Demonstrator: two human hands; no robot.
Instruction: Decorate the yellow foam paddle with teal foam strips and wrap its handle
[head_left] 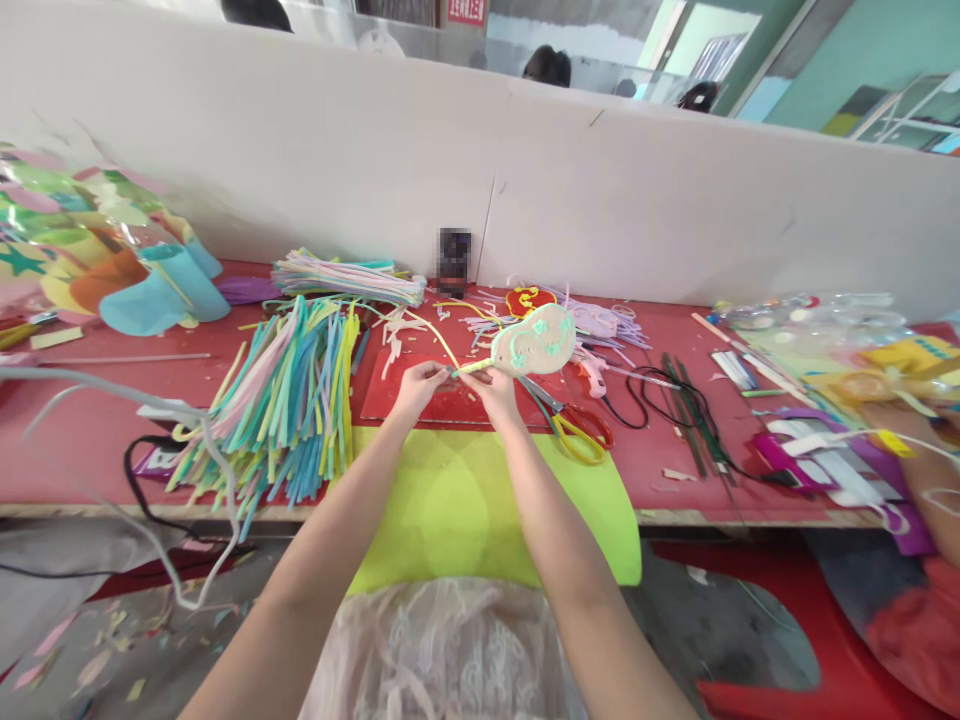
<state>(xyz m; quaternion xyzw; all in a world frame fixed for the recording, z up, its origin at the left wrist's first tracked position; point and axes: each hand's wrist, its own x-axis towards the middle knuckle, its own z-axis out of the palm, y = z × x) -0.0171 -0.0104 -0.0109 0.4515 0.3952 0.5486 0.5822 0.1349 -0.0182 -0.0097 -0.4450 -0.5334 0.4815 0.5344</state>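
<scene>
In front of me, my right hand [491, 388] is closed around the yellow stem of a cream fan-shaped piece [534, 340] dotted with mint-green patches. The piece leans up and to the right. My left hand [424, 388] pinches a pale yellow pipe cleaner [435, 332] where it meets that stem; the strand's free length curves up and left. Both hands are over a red board [382, 390]. Just right of my right hand lie scissors [581, 435] with yellow and red handles. A pink glue gun [592, 372] rests behind them.
A large pile of pastel pipe cleaners [281, 400] lies to the left, another bundle [349, 277] behind it. A black cord [645, 390] loops at right near a purple-and-white box [802, 450]. A lime-green sheet [450, 500] covers the front edge. Another person's arm [915, 470] reaches in at far right.
</scene>
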